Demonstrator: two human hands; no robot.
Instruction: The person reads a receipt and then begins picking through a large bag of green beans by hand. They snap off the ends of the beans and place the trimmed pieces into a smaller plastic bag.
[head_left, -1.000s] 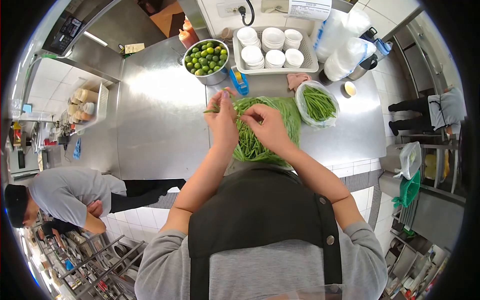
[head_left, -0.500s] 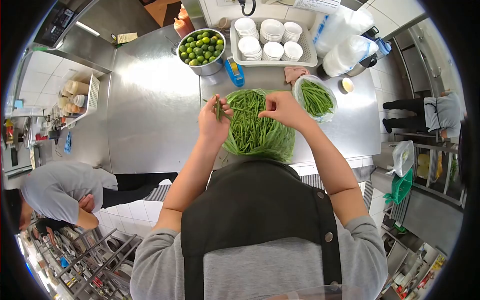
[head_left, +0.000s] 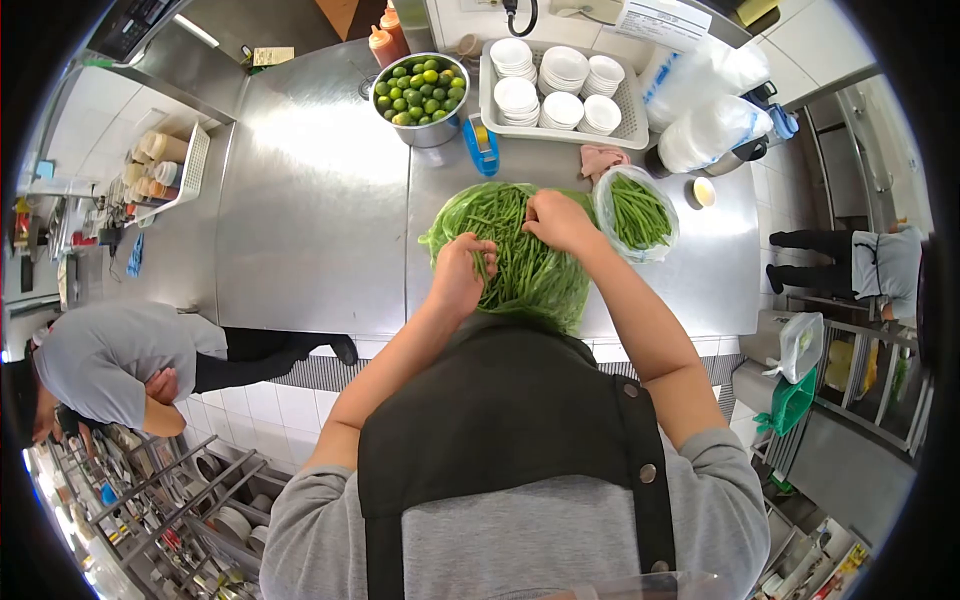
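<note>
A large pile of green beans lies in an opened, translucent green plastic bag on the steel counter in front of me. Over the left side of the pile is my left hand, its fingers curled around a few green beans. My right hand reaches in from the right, thumb and fingers pinched together at the pile's upper edge; what lies between the fingertips is hidden. Just right of that hand, a clear plastic bag holds longer green beans.
Behind the beans stand a steel pot of limes, a blue tape dispenser and a basket with stacked white bowls. A pink cloth and small cup lie nearby. Co-workers are at left and right.
My left hand, with beans in it, has come down and right, from beside the bag to over the pile. My right hand has lowered its pinched fingers to the beans. The view has shifted slightly.
</note>
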